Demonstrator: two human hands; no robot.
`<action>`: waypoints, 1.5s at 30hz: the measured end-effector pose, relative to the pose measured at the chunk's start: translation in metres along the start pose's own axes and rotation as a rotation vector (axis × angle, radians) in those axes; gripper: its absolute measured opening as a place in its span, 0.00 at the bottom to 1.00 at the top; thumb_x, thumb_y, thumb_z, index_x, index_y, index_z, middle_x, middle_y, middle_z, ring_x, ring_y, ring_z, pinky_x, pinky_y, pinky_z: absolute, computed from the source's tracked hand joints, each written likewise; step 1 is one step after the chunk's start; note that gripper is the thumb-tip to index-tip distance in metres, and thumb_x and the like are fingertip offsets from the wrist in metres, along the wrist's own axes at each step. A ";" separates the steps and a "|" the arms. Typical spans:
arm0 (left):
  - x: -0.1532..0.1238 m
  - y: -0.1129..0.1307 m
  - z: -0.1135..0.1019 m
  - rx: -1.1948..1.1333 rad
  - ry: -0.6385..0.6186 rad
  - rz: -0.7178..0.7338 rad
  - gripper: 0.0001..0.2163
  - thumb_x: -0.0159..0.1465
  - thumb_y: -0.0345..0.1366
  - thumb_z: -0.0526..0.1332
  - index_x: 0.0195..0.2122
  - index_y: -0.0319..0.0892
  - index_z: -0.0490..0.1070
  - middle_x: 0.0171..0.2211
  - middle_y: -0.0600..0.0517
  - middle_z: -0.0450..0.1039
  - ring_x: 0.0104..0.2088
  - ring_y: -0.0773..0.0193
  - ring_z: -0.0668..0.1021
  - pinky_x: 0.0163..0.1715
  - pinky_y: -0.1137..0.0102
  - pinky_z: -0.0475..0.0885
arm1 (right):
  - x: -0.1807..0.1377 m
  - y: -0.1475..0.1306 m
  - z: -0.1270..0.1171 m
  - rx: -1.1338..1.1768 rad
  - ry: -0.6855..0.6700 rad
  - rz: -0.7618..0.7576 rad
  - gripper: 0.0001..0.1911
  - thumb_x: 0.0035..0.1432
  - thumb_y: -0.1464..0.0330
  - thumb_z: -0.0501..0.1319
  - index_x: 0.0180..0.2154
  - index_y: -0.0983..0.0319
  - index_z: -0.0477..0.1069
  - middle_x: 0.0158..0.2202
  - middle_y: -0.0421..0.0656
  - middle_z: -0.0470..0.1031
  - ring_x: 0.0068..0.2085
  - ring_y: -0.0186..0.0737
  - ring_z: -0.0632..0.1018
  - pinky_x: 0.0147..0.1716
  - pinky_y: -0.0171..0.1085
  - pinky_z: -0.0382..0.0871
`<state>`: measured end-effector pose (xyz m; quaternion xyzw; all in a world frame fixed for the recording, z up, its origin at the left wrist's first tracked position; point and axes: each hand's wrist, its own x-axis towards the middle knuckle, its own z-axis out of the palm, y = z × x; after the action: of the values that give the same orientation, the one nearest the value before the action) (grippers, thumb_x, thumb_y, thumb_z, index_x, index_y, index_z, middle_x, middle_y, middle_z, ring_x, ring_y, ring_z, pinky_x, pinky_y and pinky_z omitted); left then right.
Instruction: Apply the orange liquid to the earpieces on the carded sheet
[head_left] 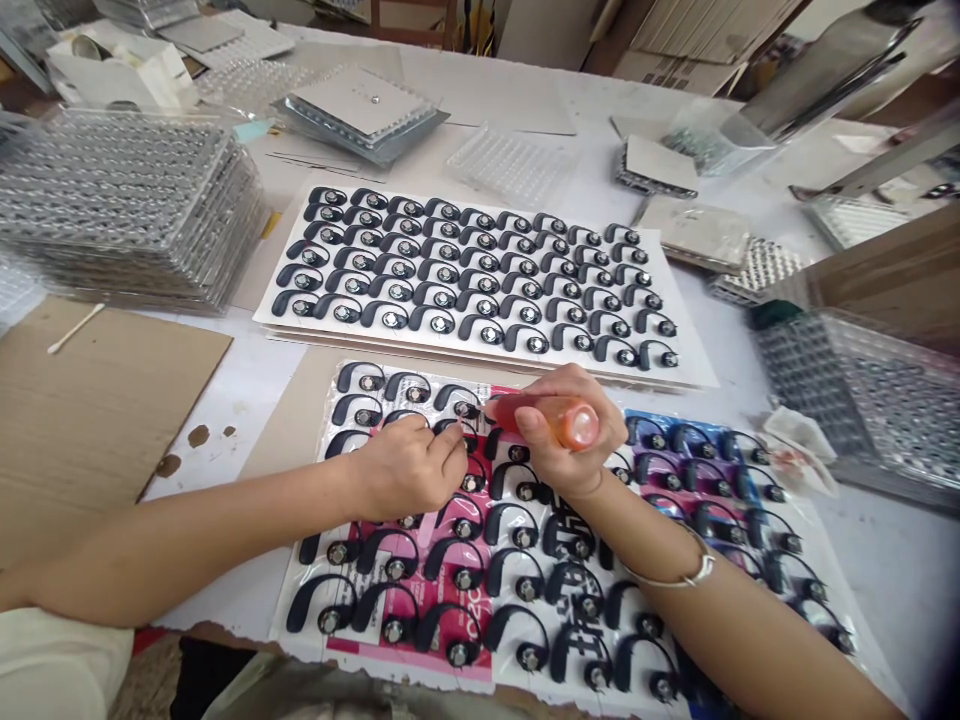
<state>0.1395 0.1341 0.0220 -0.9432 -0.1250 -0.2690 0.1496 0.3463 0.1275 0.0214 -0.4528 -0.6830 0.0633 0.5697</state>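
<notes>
Evidently, the right hand (574, 470) is wrapped around an orange-red translucent bottle (551, 418), its round base turned toward the camera and its far end angled left, too obscured to make out clearly. The bottle is held above a front group of black hook-shaped earpieces with round silver parts (304, 603), laid in rows on a glossy pink, white and blue printed sheet (352, 648). Among them, the left hand (409, 470) has its fingers curled; I cannot tell whether they grip anything. Both hands and the right forearm cover several earpieces, and much of the sheet's lettering is hidden. Behind, more such earpieces fill a white rectangular board (675, 260) on the white desk (236, 395). A gray plastic tray (900, 385) at right is blurred and cut off.
</notes>
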 end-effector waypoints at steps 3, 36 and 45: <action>0.001 0.000 -0.001 0.008 0.007 -0.005 0.06 0.63 0.25 0.56 0.34 0.30 0.72 0.38 0.36 0.78 0.21 0.65 0.76 0.22 0.68 0.72 | 0.000 0.000 0.000 0.008 0.007 -0.007 0.09 0.51 0.62 0.65 0.33 0.60 0.70 0.25 0.41 0.72 0.24 0.36 0.71 0.23 0.39 0.66; -0.078 -0.055 -0.028 -0.277 0.365 -0.924 0.05 0.58 0.33 0.66 0.36 0.44 0.77 0.36 0.54 0.81 0.34 0.62 0.82 0.36 0.72 0.79 | 0.000 0.000 0.002 0.133 0.023 -0.065 0.07 0.50 0.68 0.65 0.33 0.60 0.71 0.25 0.39 0.70 0.24 0.34 0.70 0.23 0.37 0.66; -0.075 -0.055 -0.030 -0.318 0.325 -0.956 0.04 0.59 0.34 0.66 0.35 0.43 0.78 0.34 0.53 0.81 0.32 0.63 0.82 0.33 0.73 0.79 | -0.002 0.004 0.001 0.090 0.059 -0.046 0.07 0.52 0.63 0.65 0.34 0.57 0.72 0.26 0.40 0.71 0.24 0.36 0.71 0.22 0.40 0.65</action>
<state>0.0466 0.1624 0.0174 -0.7380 -0.4741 -0.4657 -0.1175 0.3476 0.1289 0.0176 -0.4127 -0.6725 0.0675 0.6106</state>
